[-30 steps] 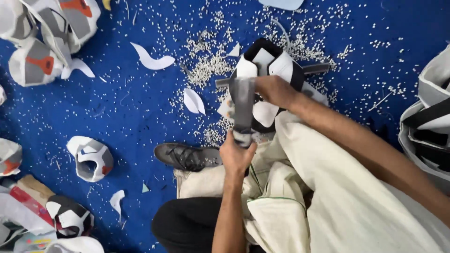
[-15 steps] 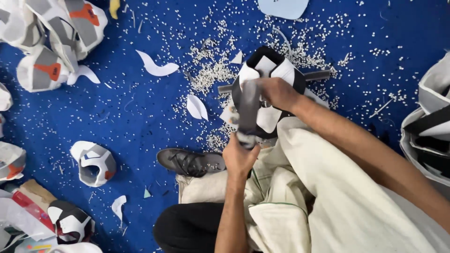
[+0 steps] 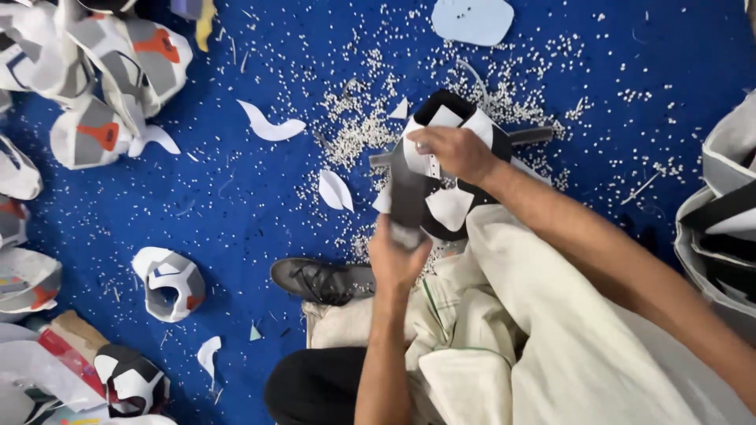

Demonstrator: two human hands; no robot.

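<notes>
1. Shoe upper [image 3: 449, 201], black with white panels, sits at frame centre; the left hand [image 3: 398, 256] at its six o'clock is clenched around a grey tool [image 3: 408, 197].
2. Right hand [image 3: 453, 151] presses curled fingers [image 3: 421, 142] onto its twelve o'clock edge.
3. Black shoe [image 3: 323, 281] lies at eight o'clock.
4. White pellets [image 3: 354, 130] litter the blue floor [image 3: 236, 205]; more uppers [image 3: 118, 86] are piled at ten o'clock.

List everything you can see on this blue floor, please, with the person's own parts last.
Shoe upper: one, black and white, centre, held.
Grey tool: one, against that upper.
Finished uppers: several, white, grey, orange, upper left.
Single upper: one, white and grey, lower left.
Punched bits: many, white, scattered.
Cut scraps: several, white.
Black shoe: one, centre bottom.
Floor: blue.
Left hand: grips tool.
Right hand: presses upper.
</notes>
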